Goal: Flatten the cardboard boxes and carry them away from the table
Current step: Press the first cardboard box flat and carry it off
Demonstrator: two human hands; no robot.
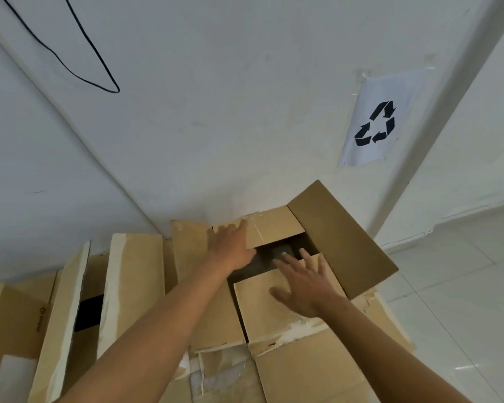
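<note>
A flattened brown cardboard box (341,237) lies on top of a pile of cardboard in the corner, its flaps spread around a dark gap. My left hand (232,247) rests flat on the far flap (274,228), fingers straight. My right hand (306,282) presses with spread fingers on the near flap (259,312), whose lower edge is torn. Both forearms reach in from the bottom of the view.
More flattened boxes (131,283) lean upright against the white wall at the left. A paper sheet with a recycling sign (373,120) is taped to the wall. A black cable (79,45) hangs on the wall. White tiled floor (454,286) lies to the right.
</note>
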